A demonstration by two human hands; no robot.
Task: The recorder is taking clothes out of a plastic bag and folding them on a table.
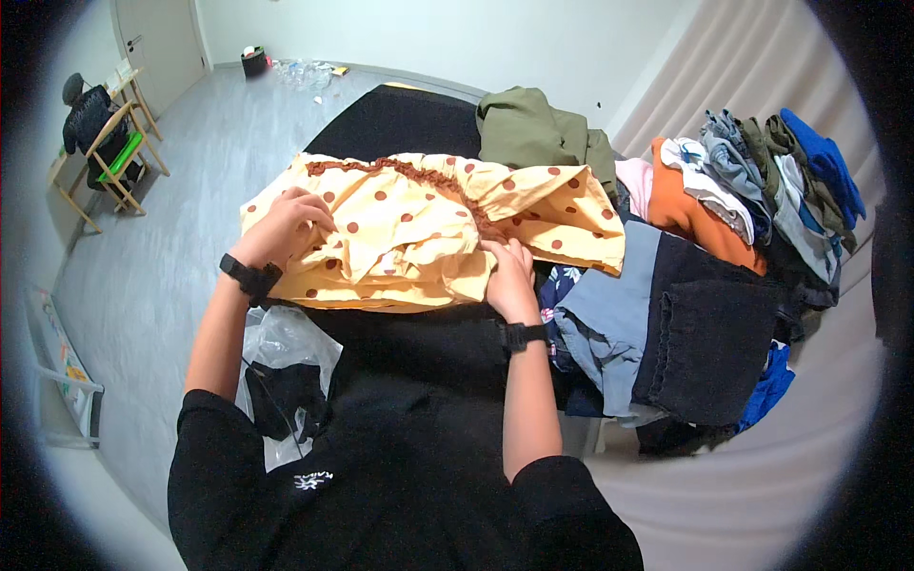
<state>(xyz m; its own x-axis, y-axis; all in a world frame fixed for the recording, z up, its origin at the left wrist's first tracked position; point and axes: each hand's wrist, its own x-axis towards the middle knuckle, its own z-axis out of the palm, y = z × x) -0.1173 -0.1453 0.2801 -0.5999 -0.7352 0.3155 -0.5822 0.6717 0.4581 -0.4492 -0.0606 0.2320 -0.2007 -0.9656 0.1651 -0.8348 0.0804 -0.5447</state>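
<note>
1. Yellow dotted garment [405, 224]: over dark surface [390, 124], mid-handling, rumpled, not flat yet.
2. Right hand [511, 276]: grip narrow, holding its edge. Left hand [286, 226]: on cloth, grip unclear.
3. Folded clothes [714, 338]: already piled, person's right.

I count two bare hands, the left hand [288, 228] and the right hand [511, 278], and two black wristbands [249, 276], one behind each. Between the hands I have one yellow polka-dot garment [395, 224]. Beyond the right hand I get one olive-green garment [533, 128]; out to its right, one orange garment [700, 217], one folded black garment [712, 328] and one grey-blue garment [614, 305]. The remaining clothes pile [800, 205] overlaps too much for me to number. Nearer me than the left hand sits one clear plastic bag [284, 335]. Well past the left hand I tally one seated person [93, 114], one green-seated chair [122, 157], one door [164, 48] and one black bin [253, 64].
</note>
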